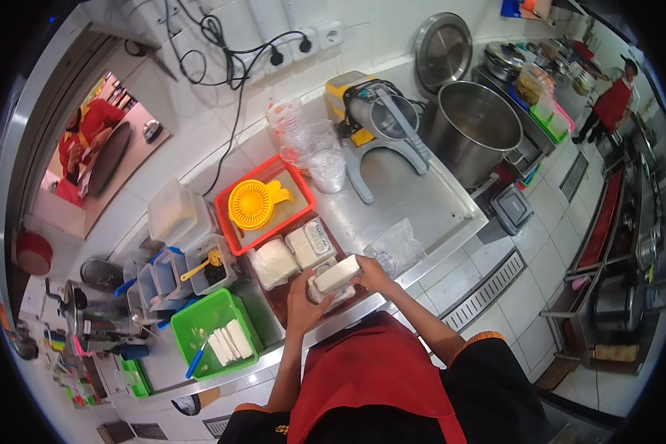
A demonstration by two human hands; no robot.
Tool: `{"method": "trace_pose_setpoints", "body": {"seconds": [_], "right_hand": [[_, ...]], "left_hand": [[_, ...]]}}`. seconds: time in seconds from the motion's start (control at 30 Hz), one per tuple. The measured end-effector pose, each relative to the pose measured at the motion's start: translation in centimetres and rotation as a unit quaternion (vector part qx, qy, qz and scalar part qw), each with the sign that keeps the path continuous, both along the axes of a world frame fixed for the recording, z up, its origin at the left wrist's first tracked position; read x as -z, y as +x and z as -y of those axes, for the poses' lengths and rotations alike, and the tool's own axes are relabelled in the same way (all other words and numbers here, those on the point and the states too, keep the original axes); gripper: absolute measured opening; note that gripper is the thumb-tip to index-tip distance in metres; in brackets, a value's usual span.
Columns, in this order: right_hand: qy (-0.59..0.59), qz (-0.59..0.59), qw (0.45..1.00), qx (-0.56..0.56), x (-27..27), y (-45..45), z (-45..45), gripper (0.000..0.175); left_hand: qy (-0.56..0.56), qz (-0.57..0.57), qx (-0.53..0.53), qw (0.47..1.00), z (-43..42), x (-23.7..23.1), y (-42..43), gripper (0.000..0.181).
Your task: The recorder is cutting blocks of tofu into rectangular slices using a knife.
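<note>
My right hand (370, 276) grips the right end of a white tofu block (337, 274). My left hand (306, 302) is curled at the left side of the block and a plastic-wrapped pack beneath it; whether it grips the block or the pack, I cannot tell. Two more wrapped packs, one plain white (275, 263) and one with printed wrapping (311, 243), lie on a brown board or tray (277, 307) just beyond my hands. To the left, a green plastic tub (192, 332) holds several white slabs (230, 342) and a knife with a blue handle (195, 363).
Beyond the packs stands a red tray (226, 228) with a yellow citrus juicer (251, 204). Clear plastic film (398, 246) lies right of my hands. A yellow-grey machine (377, 111) and a large steel pot (477, 125) stand farther back. Two other people are in the distance.
</note>
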State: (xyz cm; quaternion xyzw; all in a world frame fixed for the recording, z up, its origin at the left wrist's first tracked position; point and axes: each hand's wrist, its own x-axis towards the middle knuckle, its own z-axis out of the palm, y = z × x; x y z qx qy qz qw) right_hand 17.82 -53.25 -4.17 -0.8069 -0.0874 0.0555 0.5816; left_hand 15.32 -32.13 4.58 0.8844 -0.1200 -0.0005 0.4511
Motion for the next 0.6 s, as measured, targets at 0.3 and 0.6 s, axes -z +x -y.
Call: {"method": "trace_pose_setpoints", "body": {"seconds": [0.3,0.6], "right_hand": [[-0.035,0.077,0.996,-0.004,-0.7,0.3,0.0,0.065],[-0.170,0.000,0.985,0.028,-3.1,1.1,10.5,0.040]], "left_hand": [[0.290,0.031,0.152,0.944,3.4,0.8,5.5,0.048],[-0.051,-0.112,0.157,0.980,8.7,-5.8,7.1,0.037]]}}
